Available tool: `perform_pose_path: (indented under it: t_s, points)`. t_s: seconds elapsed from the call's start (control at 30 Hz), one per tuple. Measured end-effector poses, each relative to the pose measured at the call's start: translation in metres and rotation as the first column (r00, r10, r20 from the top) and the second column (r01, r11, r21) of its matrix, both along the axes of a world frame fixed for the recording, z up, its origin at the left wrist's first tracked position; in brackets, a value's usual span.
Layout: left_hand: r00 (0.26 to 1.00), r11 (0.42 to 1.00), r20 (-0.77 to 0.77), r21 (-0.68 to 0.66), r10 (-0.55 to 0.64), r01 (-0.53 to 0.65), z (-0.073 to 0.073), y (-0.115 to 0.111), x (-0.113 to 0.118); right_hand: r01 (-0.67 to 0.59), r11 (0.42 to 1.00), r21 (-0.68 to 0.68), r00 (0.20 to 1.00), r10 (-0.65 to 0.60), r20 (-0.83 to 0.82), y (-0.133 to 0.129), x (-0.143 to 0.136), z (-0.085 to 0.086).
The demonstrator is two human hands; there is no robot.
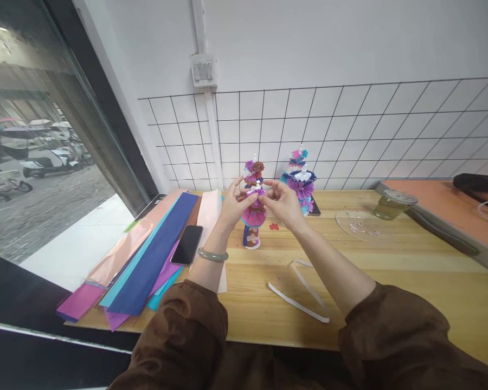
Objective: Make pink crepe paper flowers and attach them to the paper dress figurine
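Note:
A small tower of layered paper frills and flowers [254,218] stands upright on the table on a round white base. My left hand [236,205] is closed at its left side, thumb and fingers pinching a purple paper frill [256,192] near the upper part. From the other side my right hand [283,203] pinches the same frill, its thumb close to the left thumb. Brown and purple paper flowers top the tower behind my fingers. Just beyond my right hand stands a second paper tower [301,187] with dark blue, purple and light blue frills. A red paper flower [274,226] lies by the first tower.
Coloured paper sheets [146,260] and a phone [187,245] lie to the left. A white paper strip [299,303] is folded near the front. Rightward are a clear plate [360,226] with small bits and a lidded glass jar [394,205]. A white grid [329,135] lines the wall.

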State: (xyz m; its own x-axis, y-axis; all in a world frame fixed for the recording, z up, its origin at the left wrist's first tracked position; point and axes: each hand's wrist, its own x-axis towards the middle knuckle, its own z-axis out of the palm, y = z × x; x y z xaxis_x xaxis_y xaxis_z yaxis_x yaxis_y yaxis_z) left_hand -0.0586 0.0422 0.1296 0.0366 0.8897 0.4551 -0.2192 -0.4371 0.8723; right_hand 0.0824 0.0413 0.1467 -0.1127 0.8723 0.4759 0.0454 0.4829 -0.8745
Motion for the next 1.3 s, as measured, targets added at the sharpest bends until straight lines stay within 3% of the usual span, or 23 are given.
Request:
perform_pose_path:
  t_s: [0.23, 0.43, 0.77, 1.03, 1.3]
  points:
    - [0.996, 0.995, 0.007, 0.019, 0.094, -0.094, -0.005, 0.003, 0.004, -0.122, 0.992, -0.041, 0.991, 0.12, -0.059, -0.002, 0.012, 0.001]
    - [0.996, 0.996, 0.019, 0.009, 0.088, -0.088, -0.005, 0.004, 0.006, -0.063, 0.998, -0.026, 0.994, 0.061, -0.088, -0.002, 0.013, 0.002]
    - [0.998, 0.997, 0.008, 0.029, 0.07, -0.07, -0.006, 0.003, 0.004, 0.028, 1.0, 0.011, 1.0, -0.028, 0.004, 0.002, 0.005, -0.001]
    - [0.993, 0.993, 0.007, 0.019, 0.117, -0.117, -0.004, 0.002, 0.005, -0.1, 0.994, -0.05, 0.995, 0.1, -0.016, 0.002, 0.012, -0.001]
    - [0.994, 0.996, 0.068, -0.034, 0.09, -0.088, -0.002, -0.002, 0.001, -0.023, 0.993, -0.113, 1.0, 0.025, 0.017, -0.009, 0.025, 0.006]
